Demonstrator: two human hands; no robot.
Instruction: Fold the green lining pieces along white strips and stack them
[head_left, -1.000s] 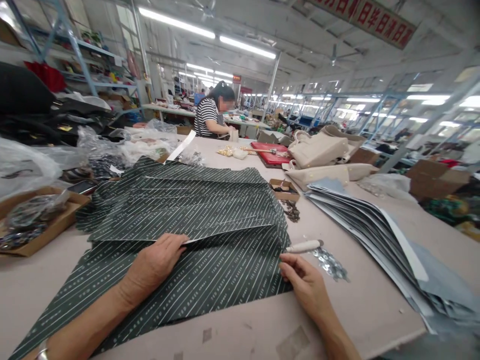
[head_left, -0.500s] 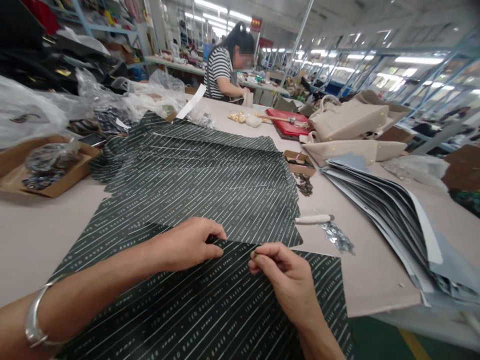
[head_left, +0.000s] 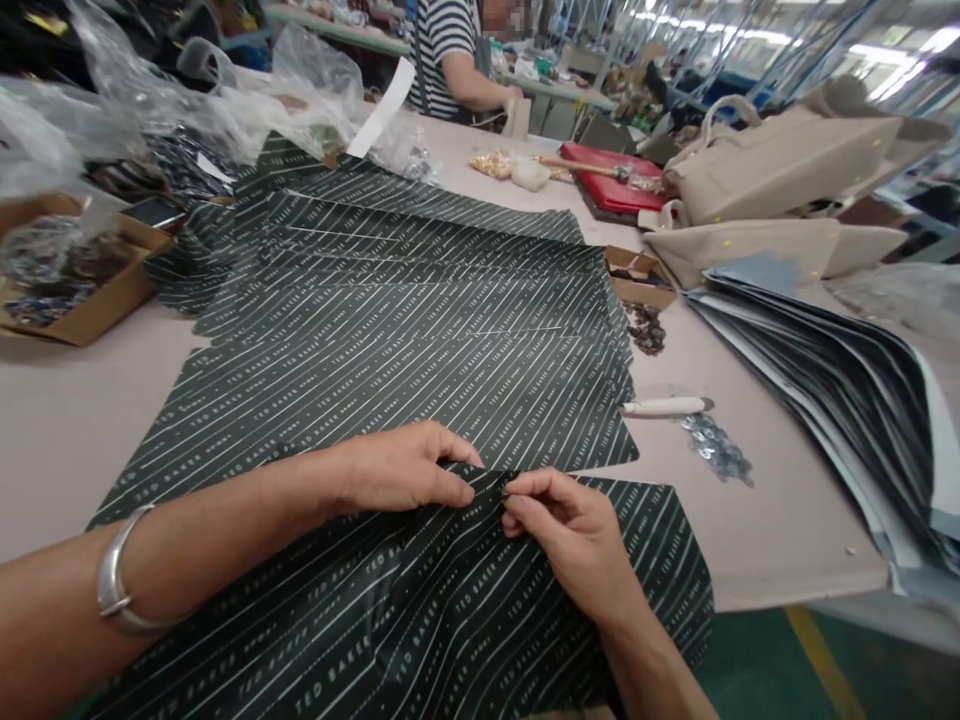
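A dark green fabric panel [head_left: 330, 650] with white slanted stripes and lettering lies in front of me, its near part bunched and raised. My left hand [head_left: 409, 468] holds its top edge, thumb in front and fingers behind. Close to the right of it, my right hand [head_left: 566, 525] pinches a small metal piece against that same edge; the fingertips mostly hide it. Behind both hands spreads a stack of matching striped fabric [head_left: 420, 350].
To the right lie a white-handled tool [head_left: 666, 406], loose metal washers [head_left: 716, 450], dark small parts [head_left: 646, 328] and a stack of dark sheets [head_left: 825, 400]. Beige bags [head_left: 780, 170] sit behind. A cardboard box [head_left: 112, 290] stands left. A person [head_left: 457, 60] works across the table.
My right hand has brought the small piece up to the fabric edge. My left hand has closed on the edge, and the panel is now lifted and creased. The view has tilted down.
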